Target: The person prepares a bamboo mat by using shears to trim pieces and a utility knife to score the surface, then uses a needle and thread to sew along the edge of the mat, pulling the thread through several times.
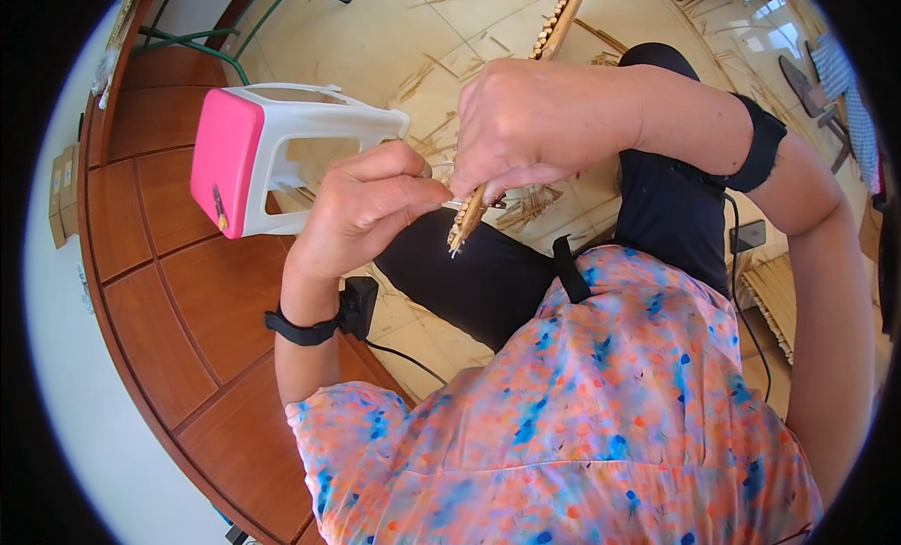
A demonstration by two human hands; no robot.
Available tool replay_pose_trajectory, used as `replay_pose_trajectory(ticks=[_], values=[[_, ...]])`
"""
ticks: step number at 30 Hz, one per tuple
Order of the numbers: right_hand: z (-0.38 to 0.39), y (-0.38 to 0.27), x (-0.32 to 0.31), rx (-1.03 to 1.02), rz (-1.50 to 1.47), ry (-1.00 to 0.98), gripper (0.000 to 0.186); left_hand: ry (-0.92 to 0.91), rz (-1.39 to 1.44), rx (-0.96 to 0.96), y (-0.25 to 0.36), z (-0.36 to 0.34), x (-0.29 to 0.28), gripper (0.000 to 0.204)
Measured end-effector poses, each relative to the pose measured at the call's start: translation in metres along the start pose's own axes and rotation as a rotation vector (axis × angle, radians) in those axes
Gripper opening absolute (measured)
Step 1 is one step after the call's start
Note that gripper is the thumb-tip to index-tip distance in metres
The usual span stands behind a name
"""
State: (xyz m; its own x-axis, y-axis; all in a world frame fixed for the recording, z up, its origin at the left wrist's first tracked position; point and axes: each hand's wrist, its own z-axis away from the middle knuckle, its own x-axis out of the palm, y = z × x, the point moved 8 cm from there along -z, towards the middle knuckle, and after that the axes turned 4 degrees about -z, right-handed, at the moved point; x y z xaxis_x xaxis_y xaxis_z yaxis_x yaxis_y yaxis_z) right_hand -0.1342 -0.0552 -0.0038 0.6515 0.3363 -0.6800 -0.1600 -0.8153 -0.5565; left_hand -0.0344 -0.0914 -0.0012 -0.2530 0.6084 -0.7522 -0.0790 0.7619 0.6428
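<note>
My right hand (535,122) is closed around a long narrow wooden piece (464,224) edged with a row of small pale pegs; its upper part rises beyond my knuckles and its lower end points down over my lap. My left hand (371,207) is pinched beside it, fingertips at the piece, on a small thin thing I cannot make out. A small metallic bit shows just behind the piece, partly hidden. To the left lies a white plastic stool (286,99) with a pink seat (221,151), on which a small tool (220,207) shows.
Wooden panels (202,301) run along the left. Thin wood strips (530,207) are scattered on the tiled floor (404,24). Green metal legs (239,57) stand at the upper left, cardboard boxes (64,193) at the far left, bundled sticks (770,306) at the right, and a cable (737,301) hangs nearby.
</note>
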Motion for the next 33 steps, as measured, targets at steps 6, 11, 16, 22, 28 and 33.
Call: replay_pose_trajectory(ticks=[6, 11, 16, 22, 28, 33], values=[[-0.005, 0.004, 0.001, 0.031, 0.003, -0.032, 0.012, -0.028, 0.039, -0.065, -0.003, 0.002, 0.0, 0.025], [-0.005, 0.003, -0.002, 0.019, 0.025, 0.002, 0.013, -0.057, 0.12, -0.113, -0.011, 0.005, 0.002, 0.027], [-0.003, 0.006, 0.0, 0.078, 0.062, -0.03, 0.02, -0.087, 0.211, -0.133, -0.019, 0.008, 0.005, 0.029], [-0.003, 0.009, 0.0, 0.109, -0.022, -0.043, 0.019, -0.127, 0.247, -0.123, -0.02, 0.007, 0.006, 0.035], [-0.004, 0.009, 0.001, 0.169, -0.075, -0.12, 0.017, -0.193, 0.23, -0.126, -0.02, 0.006, 0.005, 0.038], [-0.007, 0.009, 0.001, 0.155, -0.03, -0.108, 0.015, -0.233, 0.125, -0.214, -0.013, 0.003, -0.005, 0.037]])
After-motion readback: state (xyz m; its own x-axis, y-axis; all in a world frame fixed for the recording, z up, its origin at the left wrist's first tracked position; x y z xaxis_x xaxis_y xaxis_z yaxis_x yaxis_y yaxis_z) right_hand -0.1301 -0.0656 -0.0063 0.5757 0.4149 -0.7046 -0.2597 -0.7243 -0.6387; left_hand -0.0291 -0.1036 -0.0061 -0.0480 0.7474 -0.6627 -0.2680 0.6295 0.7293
